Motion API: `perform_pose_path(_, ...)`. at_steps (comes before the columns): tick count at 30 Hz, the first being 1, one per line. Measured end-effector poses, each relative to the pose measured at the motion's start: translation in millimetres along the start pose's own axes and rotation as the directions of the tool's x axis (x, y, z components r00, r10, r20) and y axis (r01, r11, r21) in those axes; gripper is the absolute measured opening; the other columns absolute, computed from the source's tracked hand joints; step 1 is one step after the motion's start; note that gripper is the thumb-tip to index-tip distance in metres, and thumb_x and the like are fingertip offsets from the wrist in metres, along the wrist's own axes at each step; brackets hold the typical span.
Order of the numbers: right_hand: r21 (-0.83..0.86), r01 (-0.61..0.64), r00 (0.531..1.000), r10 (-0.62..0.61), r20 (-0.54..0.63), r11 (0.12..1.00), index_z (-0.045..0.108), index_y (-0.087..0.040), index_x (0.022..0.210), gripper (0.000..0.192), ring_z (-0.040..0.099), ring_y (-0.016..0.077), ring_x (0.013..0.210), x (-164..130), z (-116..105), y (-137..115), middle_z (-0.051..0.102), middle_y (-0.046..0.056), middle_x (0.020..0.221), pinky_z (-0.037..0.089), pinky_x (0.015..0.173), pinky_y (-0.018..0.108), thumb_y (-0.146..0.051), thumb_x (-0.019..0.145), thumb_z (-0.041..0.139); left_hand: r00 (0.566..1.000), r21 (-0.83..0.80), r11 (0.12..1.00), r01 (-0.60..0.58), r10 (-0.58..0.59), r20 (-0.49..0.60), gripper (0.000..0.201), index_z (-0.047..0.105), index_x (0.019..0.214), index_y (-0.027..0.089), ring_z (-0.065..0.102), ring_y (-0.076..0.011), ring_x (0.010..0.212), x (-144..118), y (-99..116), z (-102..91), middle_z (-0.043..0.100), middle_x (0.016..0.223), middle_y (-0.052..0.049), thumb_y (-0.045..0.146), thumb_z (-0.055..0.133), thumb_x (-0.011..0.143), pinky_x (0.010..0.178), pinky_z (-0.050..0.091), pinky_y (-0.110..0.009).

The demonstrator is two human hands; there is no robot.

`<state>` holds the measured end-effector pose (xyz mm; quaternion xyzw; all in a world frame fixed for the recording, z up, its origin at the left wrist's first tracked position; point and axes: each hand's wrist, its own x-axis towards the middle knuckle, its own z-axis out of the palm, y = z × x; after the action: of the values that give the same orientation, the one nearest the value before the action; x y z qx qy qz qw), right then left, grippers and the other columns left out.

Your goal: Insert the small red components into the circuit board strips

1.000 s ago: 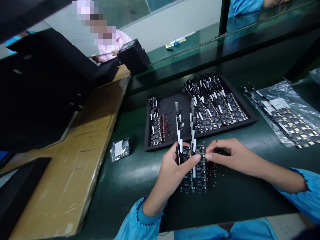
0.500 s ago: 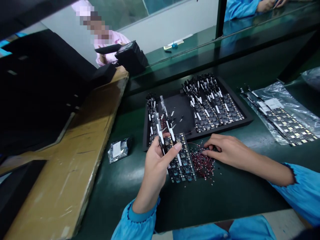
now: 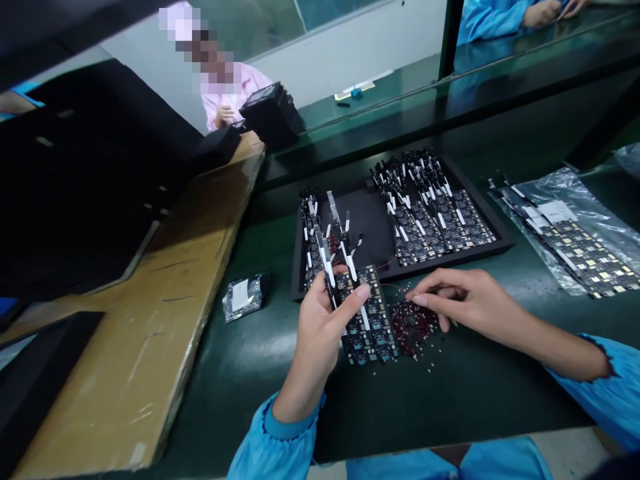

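Head view, left hand: the left hand (image 3: 320, 327) has its grip shut around a small panel of circuit boards (image 3: 367, 320), thumb across the top face and fingers beneath, the panel tilted just above the counter (image 3: 280, 353).
Head view, panel: black and white strips stand up from its far edge, rising in front of the tray's near rim.
Head view, right hand: the right hand (image 3: 460, 300) hovers over a pile of tiny red parts (image 3: 413, 323), forefinger and thumb pinched narrowly at the pile's far edge; whether a part sits in that grip cannot be told.
Head view, pile: it lies on the counter just right of the held panel, with loose bits scattered around it.
Head view, tray: the black tray (image 3: 373, 220) behind the hands carries a short row of boards at its left and a fuller batch at its right, with bare floor between.
Head view, bag: a clear bag of boards (image 3: 575, 233) lies well to the right.
Head view, progress: judging by the tray, some boards look finished and many remain; which batch is done cannot be told.
Head view, surroundings: a cardboard sheet (image 3: 165, 300) and a small packet (image 3: 243, 297) lie to the left; a person in pink (image 3: 227, 90) sits beyond the glass.
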<state>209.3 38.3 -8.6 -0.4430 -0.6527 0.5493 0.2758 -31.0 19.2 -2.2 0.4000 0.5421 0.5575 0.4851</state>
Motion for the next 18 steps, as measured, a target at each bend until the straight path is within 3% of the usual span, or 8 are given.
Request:
perform_pose_path(5,-0.031,0.012,1.0,-0.013,-0.009,0.999,0.076,-0.025,0.097,0.021,0.069,0.0168,0.056,1.2,0.8,1.3,0.071,-0.003,0.064,0.05,0.057,0.027,-0.044,0.092,0.07,1.0,0.009,1.0,0.002,-0.002,-0.008,0.041,0.069,0.107,0.025,0.074,-0.0362,0.089,-0.1,0.5,-0.9,0.08,0.099,-0.008,0.019,0.084,0.07,0.076,0.06,-0.046)
perform_pose_path(9,-0.053,0.093,0.991,-0.098,-0.092,0.994,0.076,-0.025,0.103,0.025,0.068,0.0143,0.056,0.2,1.3,4.5,0.079,0.003,0.101,0.053,0.056,0.029,-0.046,0.094,0.067,1.0,0.006,1.0,-0.014,0.014,-0.02,0.04,0.068,0.109,0.021,0.074,-0.0362,0.092,-0.4,1.7,-0.8,0.08,0.1,-0.01,0.017,0.082,0.072,0.081,0.058,-0.049)
perform_pose_path(11,-0.099,0.123,0.986,-0.132,-0.098,0.987,0.076,-0.025,0.102,0.024,0.066,0.0127,0.054,-0.6,1.1,5.8,0.078,0.004,0.109,0.054,0.056,0.029,-0.046,0.095,0.065,0.999,0.012,1.0,-0.013,0.014,-0.034,0.039,0.068,0.108,0.021,0.074,-0.0363,0.092,-0.1,1.4,-0.9,0.08,0.1,-0.011,0.018,0.082,0.071,0.081,0.058,-0.049)
perform_pose_path(13,-0.124,0.123,0.982,-0.139,-0.128,0.985,0.077,-0.025,0.102,0.024,0.065,0.0124,0.051,-1.2,0.9,6.1,0.079,0.003,0.102,0.054,0.057,0.03,-0.045,0.095,0.065,0.999,0.011,1.0,-0.004,0.005,-0.043,0.04,0.068,0.108,0.021,0.074,-0.0365,0.092,0.5,0.5,-0.9,0.08,0.099,-0.011,0.018,0.082,0.071,0.079,0.058,-0.048)
perform_pose_path(16,-0.132,0.062,0.983,-0.083,-0.162,0.989,0.077,-0.025,0.103,0.024,0.065,0.0149,0.048,-1.0,0.9,4.4,0.072,-0.003,0.062,0.051,0.056,0.029,-0.045,0.094,0.067,0.999,-0.005,1.0,0.004,-0.004,-0.044,0.041,0.067,0.108,0.021,0.074,-0.036,0.092,1.5,-0.5,-0.4,0.08,0.098,-0.01,0.018,0.083,0.07,0.078,0.059,-0.047)
perform_pose_path(18,-0.087,0.028,0.988,-0.041,-0.147,0.996,0.076,-0.024,0.102,0.026,0.066,0.0165,0.048,-0.3,1.0,2.8,0.068,-0.004,0.055,0.05,0.053,0.029,-0.047,0.093,0.067,0.999,-0.008,1.0,0.004,-0.004,-0.048,0.042,0.068,0.108,0.02,0.074,-0.0352,0.091,1.9,-0.7,0.1,0.08,0.098,-0.011,0.018,0.083,0.069,0.077,0.059,-0.046)
